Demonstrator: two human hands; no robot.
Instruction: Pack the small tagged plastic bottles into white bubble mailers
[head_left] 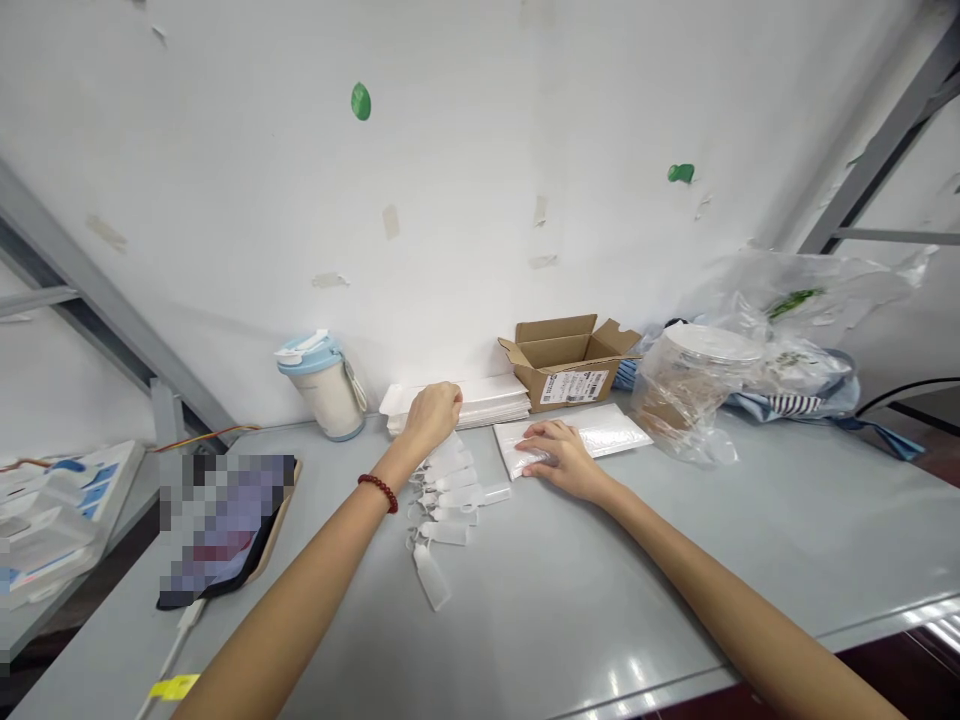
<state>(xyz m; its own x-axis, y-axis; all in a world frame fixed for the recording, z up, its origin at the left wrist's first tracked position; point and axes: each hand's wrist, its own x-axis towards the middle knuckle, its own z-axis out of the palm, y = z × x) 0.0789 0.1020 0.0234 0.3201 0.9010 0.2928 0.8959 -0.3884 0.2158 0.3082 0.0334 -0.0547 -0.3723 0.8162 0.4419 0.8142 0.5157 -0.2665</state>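
Note:
My left hand (435, 412) is closed, fingertips curled down at the near side of a stack of flat white cartons (491, 402); whatever it pinches is hidden. My right hand (561, 458) rests on a flat white packet (615, 430) with a shiny clear surface, its thumb and fingers apart and slightly bent. Between my forearms lies a row of small translucent plastic bottles (430, 576) with ring-like tops, partly overlapping. A small clear tube (496, 494) lies at the right of this row.
An open cardboard box (570, 365) stands behind the packet. To its right are a plastic-wrapped tub (697, 385) and blue striped cloth (799, 400). A blue-lidded cup (321, 388) stands at left, with a phone (232, 530) on a cable nearer me on the grey table (570, 620).

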